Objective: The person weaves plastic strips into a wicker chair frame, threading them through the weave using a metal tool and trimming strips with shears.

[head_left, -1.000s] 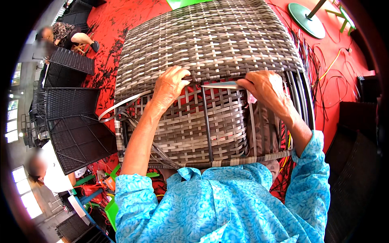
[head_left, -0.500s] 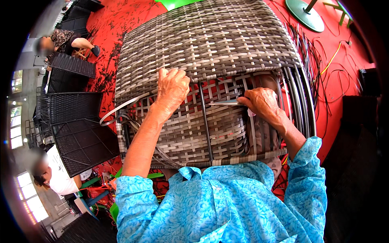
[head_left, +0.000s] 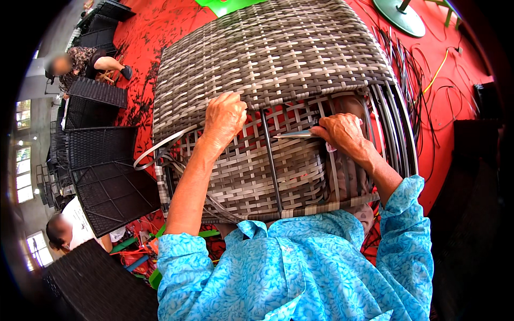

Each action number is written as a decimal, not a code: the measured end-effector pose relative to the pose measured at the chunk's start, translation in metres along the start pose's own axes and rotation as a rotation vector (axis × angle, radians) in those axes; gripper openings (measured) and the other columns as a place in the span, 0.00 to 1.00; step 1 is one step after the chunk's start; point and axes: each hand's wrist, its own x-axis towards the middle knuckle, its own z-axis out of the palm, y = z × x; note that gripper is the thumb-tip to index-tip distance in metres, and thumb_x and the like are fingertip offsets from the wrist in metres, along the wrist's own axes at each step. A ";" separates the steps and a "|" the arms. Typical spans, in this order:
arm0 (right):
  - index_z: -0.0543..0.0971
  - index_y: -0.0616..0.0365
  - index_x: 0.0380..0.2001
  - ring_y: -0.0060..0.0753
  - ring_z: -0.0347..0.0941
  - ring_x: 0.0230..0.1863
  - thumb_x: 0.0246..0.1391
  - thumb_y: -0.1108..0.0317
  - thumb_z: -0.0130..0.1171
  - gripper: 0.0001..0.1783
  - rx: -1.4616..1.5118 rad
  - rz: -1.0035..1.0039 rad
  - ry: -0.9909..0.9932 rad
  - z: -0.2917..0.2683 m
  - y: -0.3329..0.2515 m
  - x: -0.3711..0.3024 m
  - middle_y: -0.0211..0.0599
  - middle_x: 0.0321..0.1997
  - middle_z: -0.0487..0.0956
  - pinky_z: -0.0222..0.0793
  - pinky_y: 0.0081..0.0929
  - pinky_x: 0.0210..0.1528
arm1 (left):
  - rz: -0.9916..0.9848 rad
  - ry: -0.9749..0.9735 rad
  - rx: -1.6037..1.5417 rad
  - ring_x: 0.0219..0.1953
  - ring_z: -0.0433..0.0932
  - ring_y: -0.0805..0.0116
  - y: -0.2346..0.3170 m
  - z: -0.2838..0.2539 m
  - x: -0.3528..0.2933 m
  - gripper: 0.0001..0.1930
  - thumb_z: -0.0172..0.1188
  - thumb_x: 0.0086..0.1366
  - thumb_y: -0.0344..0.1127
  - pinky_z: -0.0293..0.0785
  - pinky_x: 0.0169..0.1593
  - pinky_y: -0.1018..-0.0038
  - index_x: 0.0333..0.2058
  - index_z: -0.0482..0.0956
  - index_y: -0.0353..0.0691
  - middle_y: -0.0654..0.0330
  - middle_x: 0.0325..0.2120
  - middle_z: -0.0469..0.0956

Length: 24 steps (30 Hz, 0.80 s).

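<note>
A grey-brown wicker frame (head_left: 278, 59) woven of flat strips lies in front of me, its near side partly open. My left hand (head_left: 226, 116) is closed at the lower edge of the woven top; what its fingers pinch is hidden. Beside its wrist, a pale loose strip (head_left: 160, 143) loops out to the left. My right hand (head_left: 344, 132) is wrapped round a slim, pointed silver tool (head_left: 297, 135). The tool's tip points left, close to a dark frame bar (head_left: 272, 160). Behind and below it shows the looser inner weave (head_left: 251, 179).
Black wicker pieces (head_left: 110, 182) stand at the left, near two people. Dark strips (head_left: 404, 69) and a yellow cord (head_left: 438, 72) lie on the red floor (head_left: 428, 107) at the right. A round green base (head_left: 399, 16) stands far right, and a green object (head_left: 227, 5) lies beyond the frame.
The view has shifted slightly, and a black wicker piece now shows at the lower left. My left hand has shifted a little to the left; both hands keep nearly the same pose.
</note>
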 end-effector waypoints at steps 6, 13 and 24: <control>0.77 0.51 0.16 0.40 0.74 0.18 0.52 0.46 0.49 0.23 -0.003 -0.018 0.021 0.008 0.002 0.002 0.32 0.10 0.74 0.68 0.42 0.22 | -0.035 0.029 -0.060 0.30 0.72 0.61 -0.007 0.004 -0.001 0.03 0.61 0.47 0.31 0.67 0.33 0.65 0.22 0.77 0.40 0.61 0.21 0.70; 0.76 0.55 0.19 0.45 0.74 0.23 0.53 0.50 0.50 0.21 -0.024 0.021 -0.081 -0.002 -0.003 0.003 0.40 0.18 0.76 0.66 0.40 0.29 | -0.167 0.147 -0.240 0.33 0.71 0.62 0.007 0.007 -0.009 0.07 0.64 0.45 0.28 0.69 0.38 0.67 0.23 0.74 0.39 0.61 0.24 0.70; 0.76 0.56 0.18 0.48 0.74 0.23 0.53 0.49 0.50 0.22 0.167 0.073 -0.001 -0.014 -0.012 0.005 0.44 0.17 0.75 0.66 0.43 0.28 | -0.292 0.256 -0.226 0.35 0.70 0.65 0.007 0.018 -0.017 0.08 0.65 0.45 0.29 0.66 0.38 0.68 0.24 0.75 0.43 0.65 0.27 0.71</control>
